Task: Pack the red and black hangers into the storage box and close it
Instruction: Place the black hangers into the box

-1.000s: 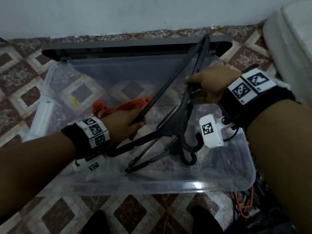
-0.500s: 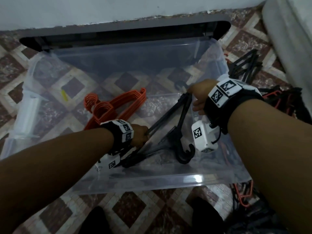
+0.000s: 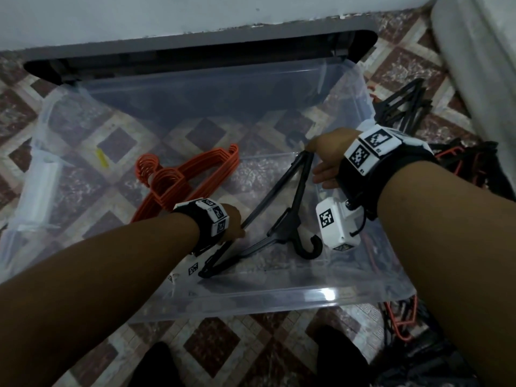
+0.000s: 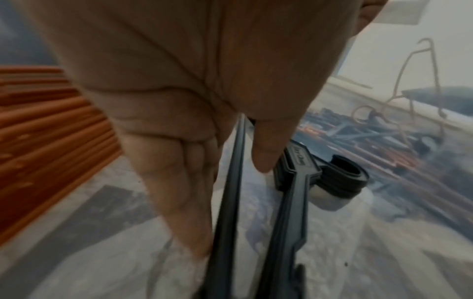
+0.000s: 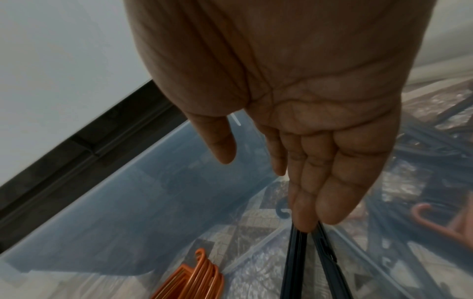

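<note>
Now you are leaning over a clear storage box (image 3: pixel 251 300) that sits on a floor (image 3: pixel 217 356) of brown and cream diamond tiles, close to a pale wall (image 3: pixel 139 15). Its dark lid (image 3: pixel 195 55) stands behind it against that wall. A pale padded edge (image 3: pixel 480 65) fills the far right, and a loose heap of more hangers (image 3: pixel 405 107) lies on the tiles beside the box.

Compared with half a second ago, the black hangers (image 3: pixel 282 216) lie lower and flatter on the box bottom, and your right hand (image 3: pixel 329 155) has loosened: its fingers (image 5: pixel 307 192) are now straight, only the tips touching the bundle's far corner. Your left hand (image 3: pixel 231 222) grips the bundle's near bar, fingers (image 4: pixel 179 192) and thumb on either side of it.

The black bundle's long bar runs from near left to far right, with its hooks (image 3: pixel 310 244) pointing toward you and to the right. The red hangers (image 3: pixel 190 177) lie stacked on the bottom to the left, hooks toward the left wall, their long axis also slanting from near left to far right.
</note>
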`<act>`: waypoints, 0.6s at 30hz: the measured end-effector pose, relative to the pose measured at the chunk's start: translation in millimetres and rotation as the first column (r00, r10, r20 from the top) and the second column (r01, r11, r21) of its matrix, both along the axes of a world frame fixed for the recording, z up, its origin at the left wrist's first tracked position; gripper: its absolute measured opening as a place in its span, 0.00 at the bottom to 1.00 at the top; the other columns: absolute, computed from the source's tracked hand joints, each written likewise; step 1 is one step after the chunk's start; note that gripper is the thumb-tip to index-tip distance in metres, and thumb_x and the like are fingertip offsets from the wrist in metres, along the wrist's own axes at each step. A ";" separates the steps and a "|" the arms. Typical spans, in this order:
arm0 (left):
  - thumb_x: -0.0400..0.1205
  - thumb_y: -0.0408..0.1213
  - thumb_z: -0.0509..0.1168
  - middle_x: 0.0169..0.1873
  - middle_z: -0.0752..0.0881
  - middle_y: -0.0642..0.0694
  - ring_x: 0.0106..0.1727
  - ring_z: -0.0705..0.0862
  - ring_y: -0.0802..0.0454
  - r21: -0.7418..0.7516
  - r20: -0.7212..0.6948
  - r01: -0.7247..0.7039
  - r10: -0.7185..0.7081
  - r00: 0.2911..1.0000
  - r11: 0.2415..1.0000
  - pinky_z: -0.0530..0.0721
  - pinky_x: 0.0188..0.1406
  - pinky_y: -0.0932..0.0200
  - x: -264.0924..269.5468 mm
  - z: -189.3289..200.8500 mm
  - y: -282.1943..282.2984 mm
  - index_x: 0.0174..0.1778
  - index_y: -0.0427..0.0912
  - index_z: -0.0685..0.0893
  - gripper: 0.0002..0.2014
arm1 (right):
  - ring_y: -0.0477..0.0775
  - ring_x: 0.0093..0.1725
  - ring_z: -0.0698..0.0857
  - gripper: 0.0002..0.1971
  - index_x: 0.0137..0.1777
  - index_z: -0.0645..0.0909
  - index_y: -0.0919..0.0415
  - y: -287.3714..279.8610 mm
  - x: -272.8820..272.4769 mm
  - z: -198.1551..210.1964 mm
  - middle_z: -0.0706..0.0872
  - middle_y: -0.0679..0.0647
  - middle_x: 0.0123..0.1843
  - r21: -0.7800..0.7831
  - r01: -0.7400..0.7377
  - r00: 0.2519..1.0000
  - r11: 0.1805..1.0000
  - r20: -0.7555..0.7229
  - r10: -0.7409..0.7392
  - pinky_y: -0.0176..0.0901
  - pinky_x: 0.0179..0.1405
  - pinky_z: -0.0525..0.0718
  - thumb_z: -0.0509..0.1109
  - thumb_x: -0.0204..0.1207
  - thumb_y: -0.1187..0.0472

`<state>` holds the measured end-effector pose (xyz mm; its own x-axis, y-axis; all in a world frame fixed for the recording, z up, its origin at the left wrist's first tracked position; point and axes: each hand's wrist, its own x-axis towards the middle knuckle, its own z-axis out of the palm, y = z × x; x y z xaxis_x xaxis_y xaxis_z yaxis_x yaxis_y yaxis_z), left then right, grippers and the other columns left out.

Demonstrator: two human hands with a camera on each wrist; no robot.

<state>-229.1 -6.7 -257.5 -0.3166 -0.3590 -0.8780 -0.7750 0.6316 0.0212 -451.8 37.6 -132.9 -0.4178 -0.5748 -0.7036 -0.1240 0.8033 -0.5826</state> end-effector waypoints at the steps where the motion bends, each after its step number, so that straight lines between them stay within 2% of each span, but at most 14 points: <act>1: 0.82 0.58 0.61 0.37 0.85 0.50 0.32 0.82 0.56 0.021 0.020 0.006 -0.006 1.000 1.000 0.82 0.37 0.63 2.0 -0.4 -0.5 0.34 0.49 0.81 0.18 | 0.71 0.51 0.90 0.14 0.40 0.72 0.61 -0.1 1.0 0.5 0.85 0.68 0.45 0.003 0.028 1.000 1.000 0.010 -0.028 0.51 0.35 0.88 0.65 0.84 0.53; 3: 0.81 0.56 0.63 0.28 0.79 0.53 0.25 0.78 0.60 0.049 0.025 -0.036 0.035 0.999 0.998 0.76 0.22 0.70 2.4 -1.3 0.7 0.28 0.50 0.77 0.19 | 0.71 0.53 0.90 0.13 0.41 0.71 0.61 -0.4 2.5 2.2 0.85 0.68 0.47 0.025 0.046 0.999 0.999 0.015 -0.046 0.50 0.37 0.87 0.64 0.84 0.56; 4: 0.81 0.56 0.63 0.27 0.78 0.54 0.25 0.78 0.60 0.051 0.034 -0.027 0.025 0.999 0.998 0.74 0.21 0.70 0.7 0.4 1.5 0.28 0.51 0.76 0.19 | 0.71 0.54 0.90 0.12 0.40 0.71 0.62 -0.5 2.4 2.6 0.85 0.69 0.50 0.026 0.041 0.999 0.999 0.012 -0.042 0.53 0.40 0.88 0.63 0.85 0.57; 5: 0.82 0.56 0.62 0.28 0.78 0.53 0.27 0.78 0.59 0.054 0.039 -0.002 0.000 0.999 0.999 0.76 0.24 0.69 -0.7 -0.7 1.8 0.28 0.51 0.76 0.18 | 0.71 0.55 0.89 0.12 0.40 0.71 0.62 -0.8 2.5 2.7 0.85 0.70 0.52 0.023 0.037 0.999 0.999 0.009 -0.037 0.54 0.42 0.88 0.63 0.85 0.58; 7: 0.82 0.56 0.62 0.32 0.79 0.51 0.34 0.80 0.53 0.049 0.053 0.054 -0.056 0.997 0.997 0.81 0.39 0.60 -2.9 -4.6 0.1 0.31 0.50 0.77 0.18 | 0.71 0.55 0.89 0.12 0.40 0.71 0.62 -1.0 2.3 1.7 0.85 0.69 0.51 0.026 0.043 0.999 0.999 0.010 -0.043 0.52 0.40 0.86 0.63 0.85 0.59; 8: 0.81 0.57 0.63 0.38 0.82 0.48 0.41 0.81 0.50 0.062 0.065 0.081 -0.085 0.994 0.995 0.83 0.47 0.56 -3.3 -6.3 -1.2 0.36 0.49 0.80 0.17 | 0.70 0.54 0.90 0.12 0.41 0.71 0.62 -1.8 1.5 0.0 0.85 0.68 0.50 0.029 0.043 0.999 0.999 0.012 -0.044 0.51 0.38 0.86 0.63 0.85 0.58; 10: 0.81 0.59 0.63 0.55 0.86 0.43 0.54 0.83 0.45 0.073 0.088 0.112 -0.118 0.989 0.991 0.83 0.59 0.51 -2.5 -7.7 -3.9 0.53 0.45 0.84 0.20 | 0.68 0.49 0.90 0.11 0.43 0.73 0.63 -3.0 0.5 -2.7 0.85 0.67 0.48 0.036 0.042 0.999 0.998 0.012 -0.042 0.47 0.33 0.87 0.64 0.84 0.57; 12: 0.82 0.62 0.60 0.70 0.79 0.40 0.69 0.79 0.42 0.020 0.072 0.139 -0.140 0.988 0.990 0.77 0.70 0.49 -0.2 -4.0 -6.2 0.71 0.42 0.79 0.30 | 0.63 0.40 0.89 0.11 0.51 0.75 0.65 -2.9 0.3 -2.5 0.86 0.65 0.46 0.018 0.037 0.999 0.999 0.024 -0.037 0.42 0.24 0.83 0.65 0.84 0.56; 13: 0.83 0.62 0.58 0.75 0.75 0.40 0.74 0.74 0.42 -0.025 0.050 0.148 -0.147 0.988 0.989 0.73 0.73 0.49 1.1 1.4 -7.0 0.76 0.41 0.74 0.33 | 0.61 0.37 0.88 0.11 0.54 0.76 0.65 -2.6 0.7 -0.1 0.86 0.64 0.46 0.005 0.026 0.999 1.000 0.028 -0.026 0.40 0.23 0.82 0.66 0.84 0.55; 15: 0.84 0.61 0.56 0.79 0.70 0.40 0.78 0.70 0.43 -0.106 0.015 0.148 -0.148 0.989 0.983 0.69 0.76 0.50 5.7 20.9 -8.8 0.80 0.42 0.69 0.34 | 0.59 0.36 0.88 0.11 0.53 0.79 0.63 -2.9 3.5 10.2 0.87 0.63 0.48 -0.035 -0.019 1.000 0.999 0.014 0.020 0.40 0.28 0.83 0.67 0.83 0.54; 18: 0.86 0.60 0.56 0.81 0.68 0.43 0.79 0.69 0.44 -0.182 -0.068 0.100 -0.114 0.991 0.978 0.66 0.77 0.52 13.7 72.6 -9.7 0.80 0.45 0.69 0.31 | 0.59 0.42 0.90 0.08 0.50 0.80 0.59 -2.7 7.9 46.1 0.88 0.61 0.51 -0.161 -0.141 0.989 0.977 -0.072 0.131 0.48 0.41 0.88 0.67 0.82 0.54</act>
<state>-215.4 -16.4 -184.9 -0.4263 -0.4679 -0.7741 -0.7033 0.7096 -0.0416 -443.9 34.9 -86.8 -0.3667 -0.7351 -0.5702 -0.2643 0.6700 -0.6937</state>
